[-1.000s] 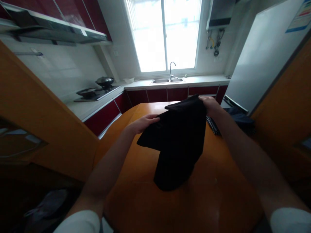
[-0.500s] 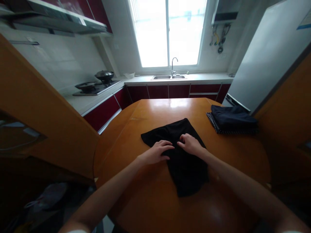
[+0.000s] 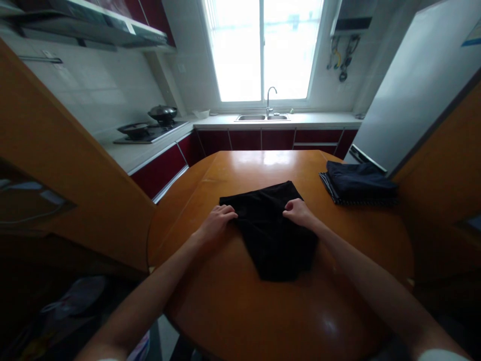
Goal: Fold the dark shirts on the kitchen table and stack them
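- Black cloth [image 3: 276, 240] is lying before me, its narrower end pointing my way and its wider part spreading beyond; bare wood is showing between it and the near edge of the surface [image 3: 240, 311].
- My left hand [image 3: 216, 220] is resting its fingers on the cloth's left corner, probably steadying that side; the thumb is hiding, so I cannot tell whether I am pinching.
- My right hand [image 3: 300, 214] is closing thumb and fingers together on the cloth, inward of its right edge, seemingly giving me a hold on a fold.
- The hands are staying well apart, and this spacing is probably letting me tension the fabric between them; soft creases are running through it.
- Right of the cloth, a folded dark pile [image 3: 361, 180] is sitting near the surface's right edge, a striped layer showing underneath. Its place aside is leaving my right hand room.
- Farther off, open wood is stretching to the rounded far edge, with dark red cabinets [image 3: 278, 140] standing beyond.
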A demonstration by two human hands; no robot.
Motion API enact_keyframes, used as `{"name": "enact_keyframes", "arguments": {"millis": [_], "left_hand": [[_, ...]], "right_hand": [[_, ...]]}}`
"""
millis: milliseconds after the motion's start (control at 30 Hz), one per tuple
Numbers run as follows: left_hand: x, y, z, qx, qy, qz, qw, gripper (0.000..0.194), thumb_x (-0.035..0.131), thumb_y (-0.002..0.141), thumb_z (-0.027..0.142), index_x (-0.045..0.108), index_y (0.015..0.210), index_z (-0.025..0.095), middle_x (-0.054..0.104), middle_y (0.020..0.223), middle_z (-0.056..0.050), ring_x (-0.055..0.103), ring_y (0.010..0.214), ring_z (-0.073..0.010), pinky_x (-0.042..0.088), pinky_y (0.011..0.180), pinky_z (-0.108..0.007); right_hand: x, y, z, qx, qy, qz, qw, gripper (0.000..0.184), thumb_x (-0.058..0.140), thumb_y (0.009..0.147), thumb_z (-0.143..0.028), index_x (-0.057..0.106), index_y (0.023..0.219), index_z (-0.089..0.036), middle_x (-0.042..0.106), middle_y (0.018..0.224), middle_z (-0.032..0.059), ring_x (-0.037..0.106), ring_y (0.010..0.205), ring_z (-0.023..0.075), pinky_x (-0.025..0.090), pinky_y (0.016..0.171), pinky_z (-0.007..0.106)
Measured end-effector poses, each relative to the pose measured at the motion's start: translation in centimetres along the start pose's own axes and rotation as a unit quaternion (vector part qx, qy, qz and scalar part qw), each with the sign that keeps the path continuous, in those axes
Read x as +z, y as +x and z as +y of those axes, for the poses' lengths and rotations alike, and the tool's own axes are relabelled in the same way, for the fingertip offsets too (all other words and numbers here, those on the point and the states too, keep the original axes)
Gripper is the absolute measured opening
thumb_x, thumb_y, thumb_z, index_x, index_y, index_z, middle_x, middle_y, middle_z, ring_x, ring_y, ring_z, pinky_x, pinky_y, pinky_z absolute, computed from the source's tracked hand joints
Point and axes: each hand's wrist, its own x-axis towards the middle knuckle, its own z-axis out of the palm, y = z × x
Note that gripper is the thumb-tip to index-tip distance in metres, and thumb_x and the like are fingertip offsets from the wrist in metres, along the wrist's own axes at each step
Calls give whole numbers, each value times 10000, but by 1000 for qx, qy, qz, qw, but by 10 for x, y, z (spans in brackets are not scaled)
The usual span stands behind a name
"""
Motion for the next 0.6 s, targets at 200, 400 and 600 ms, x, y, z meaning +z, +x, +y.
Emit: {"name": "enact_keyframes", "arguments": {"millis": [200, 400, 600], "left_hand": [[-24, 4, -30, -121, -31, 95, 988, 243, 487, 816, 201, 724, 788, 247, 694, 945, -63, 651, 910, -223, 507, 868, -355], [36, 76, 64, -179, -343, 34, 921, 222, 635, 861, 347, 729, 979, 185, 748, 901, -73, 711, 814, -219, 571, 747, -332], [76, 122, 132, -310, -559, -108, 761, 518, 819, 778, 442, 669, 1186, 162, 736, 1070, -108, 711, 796, -177, 576, 639, -247]], "right_hand": [[-37, 1, 53, 77, 430, 27, 899, 210, 776, 616, -219, 706, 804, -160, 681, 666, 13, 607, 570, 135, 494, 544, 237], [-32, -12, 65, 100, 544, 2, 833, 220, 758, 655, -247, 695, 861, -202, 727, 775, 13, 640, 630, 150, 520, 575, 238], [-14, -28, 48, 85, 557, -20, 826, 316, 850, 630, -314, 715, 893, -205, 732, 768, 10, 659, 634, 153, 532, 598, 245]]}}
